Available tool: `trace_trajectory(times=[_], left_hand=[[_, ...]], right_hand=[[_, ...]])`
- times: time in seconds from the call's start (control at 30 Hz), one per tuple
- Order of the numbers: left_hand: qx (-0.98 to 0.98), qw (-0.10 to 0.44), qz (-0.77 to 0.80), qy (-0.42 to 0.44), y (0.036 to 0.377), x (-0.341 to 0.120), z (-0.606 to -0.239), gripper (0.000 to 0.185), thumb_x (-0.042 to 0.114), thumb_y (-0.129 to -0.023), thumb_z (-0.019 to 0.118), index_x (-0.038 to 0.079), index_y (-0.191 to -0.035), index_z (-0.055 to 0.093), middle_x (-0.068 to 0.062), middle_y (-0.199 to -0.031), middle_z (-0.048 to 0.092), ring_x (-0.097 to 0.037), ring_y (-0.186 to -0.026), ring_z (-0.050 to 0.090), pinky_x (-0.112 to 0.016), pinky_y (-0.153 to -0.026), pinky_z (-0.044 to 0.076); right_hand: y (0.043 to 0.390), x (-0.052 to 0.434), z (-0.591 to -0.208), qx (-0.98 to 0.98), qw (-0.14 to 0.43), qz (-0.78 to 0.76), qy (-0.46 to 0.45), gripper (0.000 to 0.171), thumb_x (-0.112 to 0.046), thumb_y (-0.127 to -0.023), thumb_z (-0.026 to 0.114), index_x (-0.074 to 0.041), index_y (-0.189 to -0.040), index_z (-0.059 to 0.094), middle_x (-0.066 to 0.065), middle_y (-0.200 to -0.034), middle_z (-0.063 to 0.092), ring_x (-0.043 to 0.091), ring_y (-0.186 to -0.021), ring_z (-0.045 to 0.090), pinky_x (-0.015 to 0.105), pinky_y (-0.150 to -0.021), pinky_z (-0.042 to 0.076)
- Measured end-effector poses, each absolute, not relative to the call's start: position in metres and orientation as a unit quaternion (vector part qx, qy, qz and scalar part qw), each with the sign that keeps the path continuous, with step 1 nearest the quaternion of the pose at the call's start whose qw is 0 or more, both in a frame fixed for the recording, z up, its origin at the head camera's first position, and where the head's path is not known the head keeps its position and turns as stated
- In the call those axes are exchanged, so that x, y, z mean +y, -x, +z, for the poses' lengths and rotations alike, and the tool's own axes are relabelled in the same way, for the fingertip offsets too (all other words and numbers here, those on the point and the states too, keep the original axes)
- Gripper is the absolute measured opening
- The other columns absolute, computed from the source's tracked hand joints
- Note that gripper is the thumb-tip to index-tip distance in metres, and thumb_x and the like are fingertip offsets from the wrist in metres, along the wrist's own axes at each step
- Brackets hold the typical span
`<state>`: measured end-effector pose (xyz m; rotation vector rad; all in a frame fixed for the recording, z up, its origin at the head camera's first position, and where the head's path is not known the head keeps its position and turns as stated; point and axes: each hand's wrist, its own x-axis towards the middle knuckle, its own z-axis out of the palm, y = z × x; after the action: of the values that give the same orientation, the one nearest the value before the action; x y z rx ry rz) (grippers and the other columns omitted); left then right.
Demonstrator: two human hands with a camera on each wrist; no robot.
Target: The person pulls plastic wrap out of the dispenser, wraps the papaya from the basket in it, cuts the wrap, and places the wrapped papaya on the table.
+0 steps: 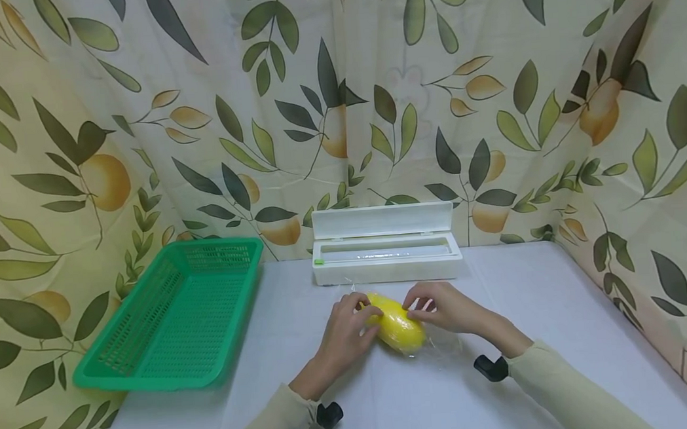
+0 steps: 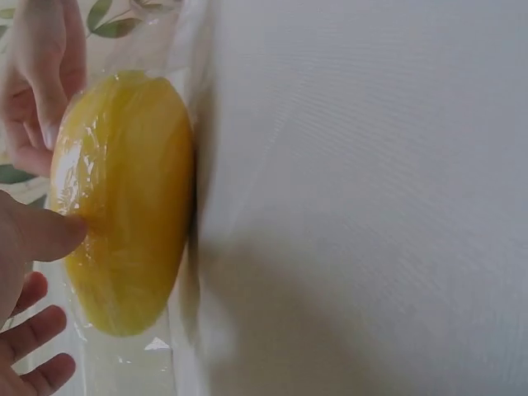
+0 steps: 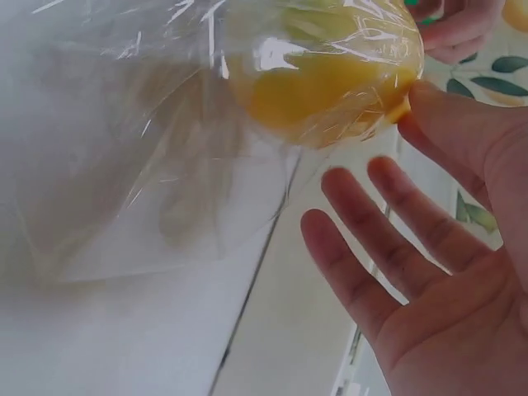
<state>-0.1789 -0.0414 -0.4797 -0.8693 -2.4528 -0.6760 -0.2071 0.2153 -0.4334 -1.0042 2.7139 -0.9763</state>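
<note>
A yellow oval fruit (image 1: 395, 328) wrapped in clear cling film lies on the white table (image 1: 562, 306), between my two hands. My left hand (image 1: 364, 313) rests against its left end; in the left wrist view its thumb (image 2: 45, 235) presses the fruit (image 2: 124, 214) while the other fingers lie loose. My right hand (image 1: 417, 310) touches the right end. In the right wrist view its fingers (image 3: 371, 239) are straight and spread, one fingertip on the wrapped fruit (image 3: 330, 74). A loose flap of film (image 3: 140, 173) trails onto the table.
A white cling-film dispenser box (image 1: 386, 254) with its lid up stands just behind the fruit. A green plastic basket (image 1: 175, 316) sits at the left of the table. A leaf-print curtain (image 1: 336, 97) closes in the back and both sides.
</note>
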Motion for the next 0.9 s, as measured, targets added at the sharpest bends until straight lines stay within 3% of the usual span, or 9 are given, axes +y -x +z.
trace_trajectory(times=[0.17,0.37,0.5,0.73,0.9], left_hand=[[-0.881,0.170,-0.317,0.306,0.176,-0.041,-0.484,0.026,0.010,-0.086,0.084,0.010,-0.110,0.074,-0.002,-0.109,0.067,-0.014,-0.095,0.065,-0.022,-0.086,0.054],[-0.875,0.097,-0.358,0.311,0.178,-0.044,-0.486,0.045,0.012,-0.086,0.085,0.009,-0.128,0.069,-0.004,-0.128,0.066,-0.017,-0.118,0.064,-0.026,-0.101,0.050],[-0.873,0.073,-0.366,0.313,0.184,-0.046,-0.486,0.047,0.009,-0.087,0.083,0.009,-0.130,0.066,-0.003,-0.131,0.067,-0.018,-0.121,0.064,-0.029,-0.100,0.052],[-0.856,0.083,-0.382,0.340,0.189,-0.047,-0.486,0.030,0.006,-0.088,0.081,0.010,-0.117,0.073,-0.004,-0.127,0.067,-0.019,-0.122,0.062,-0.030,-0.102,0.051],[-0.854,0.079,-0.379,0.349,0.190,-0.047,-0.482,0.030,0.004,-0.089,0.079,0.009,-0.118,0.073,-0.004,-0.130,0.069,-0.018,-0.126,0.062,-0.030,-0.107,0.046]], right_hand=[[0.204,0.218,-0.439,0.880,0.067,-0.344,0.321,0.013,-0.017,-0.096,0.074,-0.015,-0.108,0.071,0.020,-0.135,0.064,0.027,-0.103,0.073,0.036,-0.083,0.061],[0.200,0.222,-0.440,0.880,0.075,-0.350,0.313,0.019,-0.023,-0.094,0.077,-0.017,-0.111,0.069,0.008,-0.117,0.072,0.011,-0.084,0.073,0.025,-0.075,0.059],[0.196,0.222,-0.443,0.884,0.063,-0.351,0.302,0.024,-0.023,-0.093,0.078,-0.016,-0.113,0.069,0.006,-0.111,0.073,0.011,-0.079,0.071,0.024,-0.072,0.059],[0.187,0.216,-0.452,0.886,-0.014,-0.343,0.311,0.027,-0.018,-0.091,0.080,-0.015,-0.116,0.070,0.006,-0.123,0.067,0.028,-0.108,0.066,0.039,-0.082,0.061],[0.183,0.214,-0.455,0.879,-0.043,-0.353,0.317,0.024,-0.012,-0.090,0.080,-0.017,-0.112,0.071,0.004,-0.122,0.068,0.027,-0.109,0.065,0.041,-0.081,0.061]])
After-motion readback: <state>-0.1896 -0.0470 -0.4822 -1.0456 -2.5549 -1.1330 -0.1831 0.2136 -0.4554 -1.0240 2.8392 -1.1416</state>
